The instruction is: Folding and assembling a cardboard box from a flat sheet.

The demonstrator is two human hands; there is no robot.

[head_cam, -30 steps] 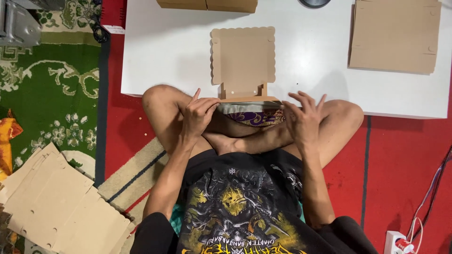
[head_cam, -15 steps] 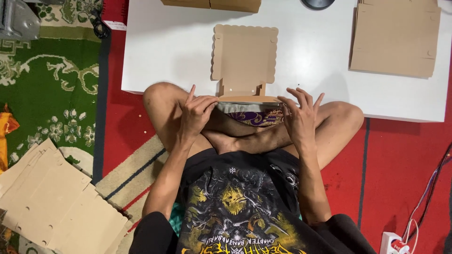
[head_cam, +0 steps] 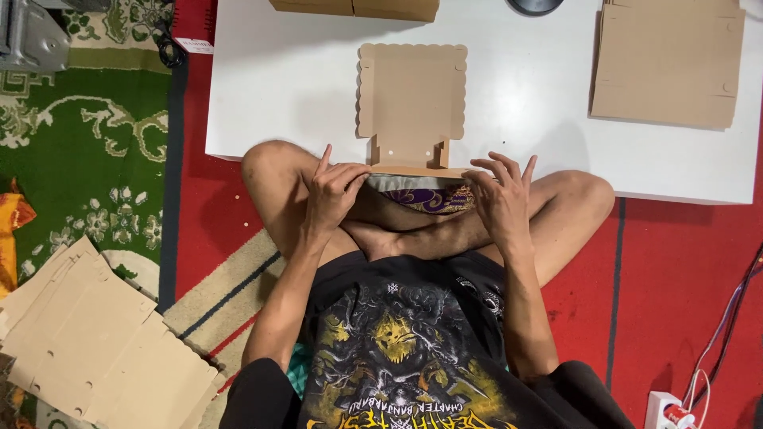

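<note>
A flat brown cardboard box blank (head_cam: 412,91) with scalloped edges lies on the low white table (head_cam: 302,79), its near flap folded over the table's front edge. My left hand (head_cam: 332,195) pinches the left end of that folded flap. My right hand (head_cam: 497,199) curls its fingers onto the flap's right end. I sit cross-legged on the floor with my knees under the table edge.
A stack of flat cardboard blanks (head_cam: 666,63) lies at the table's right. More brown cardboard (head_cam: 354,8) sits at the far edge beside a dark round object (head_cam: 534,5). Loose cardboard sheets (head_cam: 95,342) lie on the patterned rug at lower left. A power strip (head_cam: 666,411) with cables is at lower right.
My right hand has moved left and closed its fingers onto the right end of the flap. My left hand has stayed at the flap's left end.
</note>
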